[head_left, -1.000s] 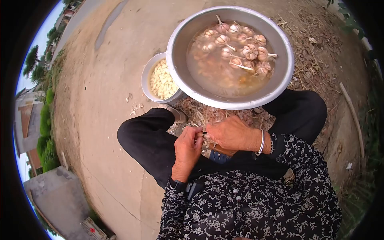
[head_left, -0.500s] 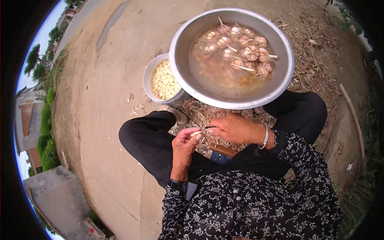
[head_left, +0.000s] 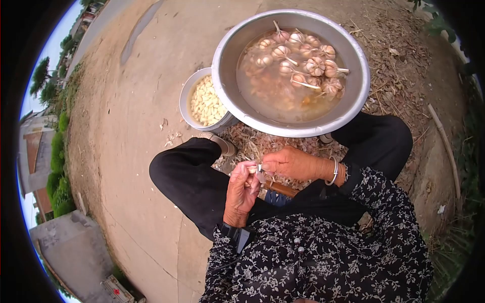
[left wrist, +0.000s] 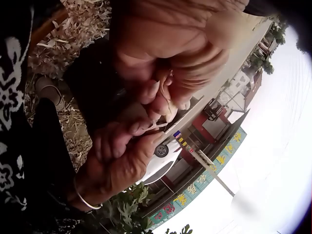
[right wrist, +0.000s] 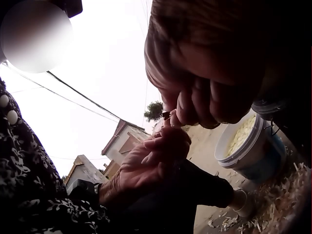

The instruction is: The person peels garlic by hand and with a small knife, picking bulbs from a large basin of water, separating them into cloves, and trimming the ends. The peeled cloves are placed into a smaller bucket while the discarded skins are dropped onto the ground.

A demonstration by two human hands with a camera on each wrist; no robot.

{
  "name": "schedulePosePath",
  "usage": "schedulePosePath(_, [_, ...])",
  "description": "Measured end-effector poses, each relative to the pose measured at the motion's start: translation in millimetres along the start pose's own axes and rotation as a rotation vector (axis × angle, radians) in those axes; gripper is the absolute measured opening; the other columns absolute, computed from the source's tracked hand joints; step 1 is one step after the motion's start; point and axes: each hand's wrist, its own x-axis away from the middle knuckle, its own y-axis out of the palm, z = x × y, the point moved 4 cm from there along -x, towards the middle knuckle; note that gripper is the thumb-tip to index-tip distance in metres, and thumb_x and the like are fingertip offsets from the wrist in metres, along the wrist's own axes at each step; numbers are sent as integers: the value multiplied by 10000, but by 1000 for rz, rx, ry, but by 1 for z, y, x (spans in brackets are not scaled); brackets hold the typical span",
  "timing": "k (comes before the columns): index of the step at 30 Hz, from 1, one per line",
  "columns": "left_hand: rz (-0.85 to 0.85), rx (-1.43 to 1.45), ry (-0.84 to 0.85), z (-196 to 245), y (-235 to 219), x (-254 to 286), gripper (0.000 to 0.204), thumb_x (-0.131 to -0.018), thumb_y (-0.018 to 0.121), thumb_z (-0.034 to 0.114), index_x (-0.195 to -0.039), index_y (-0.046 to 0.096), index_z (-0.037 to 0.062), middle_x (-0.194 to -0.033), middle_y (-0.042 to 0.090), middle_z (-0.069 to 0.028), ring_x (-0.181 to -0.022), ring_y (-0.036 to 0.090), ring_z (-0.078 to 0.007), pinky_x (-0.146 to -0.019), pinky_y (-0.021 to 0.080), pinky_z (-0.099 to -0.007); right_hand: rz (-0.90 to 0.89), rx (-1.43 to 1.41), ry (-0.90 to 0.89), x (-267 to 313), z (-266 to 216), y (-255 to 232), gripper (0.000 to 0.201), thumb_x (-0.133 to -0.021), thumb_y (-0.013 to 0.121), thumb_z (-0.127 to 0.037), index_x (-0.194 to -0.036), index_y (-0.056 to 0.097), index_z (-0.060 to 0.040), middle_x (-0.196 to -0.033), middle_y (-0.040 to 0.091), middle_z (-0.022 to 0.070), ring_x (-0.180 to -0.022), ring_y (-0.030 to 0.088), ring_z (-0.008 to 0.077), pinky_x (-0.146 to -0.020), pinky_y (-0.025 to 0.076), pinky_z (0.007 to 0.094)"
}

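Note:
Over the lap in the head view, my left hand (head_left: 239, 194) pinches a pale garlic clove (head_left: 251, 170) between thumb and fingertips. My right hand (head_left: 298, 164) meets it from the right, fingers curled round a small knife (head_left: 259, 167) whose shiny blade lies right at the clove. Most of the knife is hidden by the fingers. Beyond the hands stands a wide metal basin (head_left: 218, 93) of cloudy water with several whole garlic bulbs (head_left: 315, 66) floating in it. Left of it, a white bucket (head_left: 184, 108) holds many peeled cloves (head_left: 206, 104).
Garlic skins (head_left: 246, 139) litter the ground between the feet, under the basin's near edge. The knees in black trousers (head_left: 184, 174) flank the hands. A brown wooden piece (head_left: 283, 189) shows below the right hand. A long stick (head_left: 444, 144) lies at the far right.
The hands parted slightly half a second ago, showing the clove and the dark end of the knife. Now they are together again, the left hand turned more upright with the blade at the clove.

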Motion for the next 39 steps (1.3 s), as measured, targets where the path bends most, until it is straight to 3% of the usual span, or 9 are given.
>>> schedulePosePath(3, [34, 184, -43, -8, 1, 0, 228, -966, 483, 243, -1067, 538, 46, -757, 564, -48, -541, 450, -92, -424, 361, -198, -67, -247, 100, -1, 9, 6, 285, -956, 492, -294, -839, 555, -42, -671, 505, -6, -591, 458, 80, -560, 408, 245])
schedulePosePath(10, [115, 530, -154, -12, 6, -3, 251, -963, 484, 298, -1020, 550, 63, -750, 578, -57, -470, 411, -93, -383, 328, -195, -92, -526, 205, 0, 17, 13, 330, -959, 495, -311, -805, 572, -30, -712, 529, -29, -617, 458, 47, -553, 412, 211])
schedulePosePath(13, [60, 589, -183, -15, 8, -3, 239, -965, 483, 288, -1021, 552, 66, -745, 569, -64, -485, 417, -99, -396, 335, -198, -76, -446, 190, 1, 20, 11, 308, -944, 504, -300, -809, 566, -30, -681, 557, 28, -592, 531, 130, -558, 444, 278])
schedulePosePath(16, [-11, 605, -199, -16, 8, -5, 227, -966, 478, 285, -1005, 540, 70, -749, 557, -68, -508, 432, -108, -416, 342, -198, 79, 141, -39, 0, 13, 2, 255, -938, 507, -268, -844, 539, -33, -660, 525, 121, -579, 530, 268, -575, 443, 338])
schedulePosePath(22, [-105, -7, -33, -5, 5, -11, 119, -910, 578, 147, -955, 500, 69, -751, 527, -33, -522, 437, -100, -429, 334, -194, 45, 282, 5, 2, 12, 6, 265, -913, 496, -266, -805, 529, -26, -733, 589, 176, -691, 585, 385, -632, 466, 441])
schedulePosePath(28, [-54, -150, -12, 5, 5, -6, 190, -860, 629, 109, -989, 497, 62, -725, 509, -12, -533, 455, -78, -432, 332, -185, 68, 34, 8, 5, 15, 5, 239, -921, 506, -227, -814, 552, -19, -655, 552, 100, -592, 551, 237, -597, 468, 351])
schedulePosePath(33, [-152, -293, 12, 13, 2, 1, 332, -848, 654, 143, -1129, 509, 45, -778, 551, -28, -563, 461, -62, -459, 317, -152, 15, -613, 283, 7, 10, 3, 260, -946, 490, -219, -775, 554, -33, -650, 490, -55, -587, 485, 60, -537, 419, 228])
schedulePosePath(37, [-159, -367, -15, 17, -4, 2, 362, -847, 658, 159, -1155, 509, 42, -818, 577, -48, -572, 462, -56, -469, 313, -144, -133, -963, 427, 9, 21, -7, 266, -950, 485, -247, -794, 543, -39, -640, 479, -57, -570, 481, 58, -511, 409, 238])
schedulePosePath(39, [-107, -298, 9, 20, -7, 2, 340, -843, 661, 144, -1137, 528, 37, -825, 585, -54, -569, 461, -54, -461, 318, -146, -413, -1100, 415, 8, 23, -10, 298, -951, 474, -304, -839, 538, -36, -611, 517, 9, -533, 516, 154, -507, 431, 324])
